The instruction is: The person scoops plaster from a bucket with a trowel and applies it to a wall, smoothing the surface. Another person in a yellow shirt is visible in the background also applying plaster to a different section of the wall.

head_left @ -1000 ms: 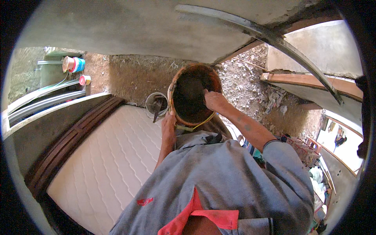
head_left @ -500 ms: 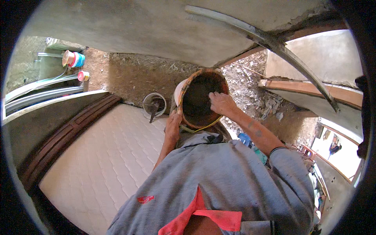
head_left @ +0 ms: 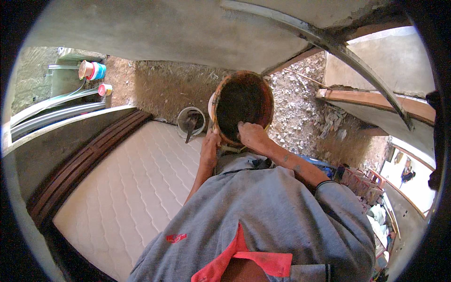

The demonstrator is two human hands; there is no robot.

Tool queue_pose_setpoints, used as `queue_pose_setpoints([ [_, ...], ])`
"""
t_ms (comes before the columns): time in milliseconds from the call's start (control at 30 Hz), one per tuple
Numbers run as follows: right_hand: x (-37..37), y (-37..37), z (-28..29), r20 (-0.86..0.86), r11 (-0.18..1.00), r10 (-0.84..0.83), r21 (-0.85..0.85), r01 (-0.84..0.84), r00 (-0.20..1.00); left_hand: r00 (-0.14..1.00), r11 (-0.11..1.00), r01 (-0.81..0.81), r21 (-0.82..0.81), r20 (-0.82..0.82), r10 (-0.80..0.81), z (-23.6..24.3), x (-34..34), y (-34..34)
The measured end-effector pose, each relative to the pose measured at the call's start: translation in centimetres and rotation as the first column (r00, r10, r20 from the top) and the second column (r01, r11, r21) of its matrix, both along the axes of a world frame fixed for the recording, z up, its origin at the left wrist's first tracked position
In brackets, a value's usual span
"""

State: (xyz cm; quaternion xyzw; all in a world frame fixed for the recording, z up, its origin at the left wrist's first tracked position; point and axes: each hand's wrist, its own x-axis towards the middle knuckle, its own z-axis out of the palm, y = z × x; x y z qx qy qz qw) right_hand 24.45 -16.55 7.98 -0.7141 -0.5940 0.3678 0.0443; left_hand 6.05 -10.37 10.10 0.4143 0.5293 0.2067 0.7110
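A large bucket (head_left: 268, 96) with a mud-stained rim tilts toward me in front of my waist, its inside dark. My left hand (head_left: 210, 146) is closed around the rim on its left side. My right hand (head_left: 253, 136) is curled at the bucket's near edge, fingertips just inside the opening. Whatever those fingers hold, if anything, is hidden. To the left stands a smaller white pail (head_left: 180, 123), with a dark tool (head_left: 190, 126) leaning in it; the tool's kind is unclear.
A bare quilted mattress (head_left: 127, 183) with a dark wooden frame (head_left: 84, 164) lies at my left. Rubble (head_left: 296, 113) covers ground beyond the bucket. A curved pale beam (head_left: 347, 58) crosses the upper right. Stacked tubs (head_left: 96, 71) sit far left beside a plastered wall (head_left: 164, 28).
My right hand has moved from deeper inside the bucket to its near edge. The bucket has tilted more toward me, and my left hand stays on its rim.
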Motion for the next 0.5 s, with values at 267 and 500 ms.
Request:
queue_pose_setpoints([
  [267, 0.2, -0.3, 2.6, -0.266, 0.979, -0.201, -0.035, 0.199, 0.943, 0.994, 0.995, -0.051, -0.086, 0.094, 0.059, 1.0, -0.3, 1.0],
  [500, 4.2, 0.2, 1.3, 0.085, 0.990, 0.030, 0.137, -0.042, 0.996, 0.982, 0.983, -0.133, -0.126, 0.118, 0.148, 1.2, 0.1, 0.9],
])
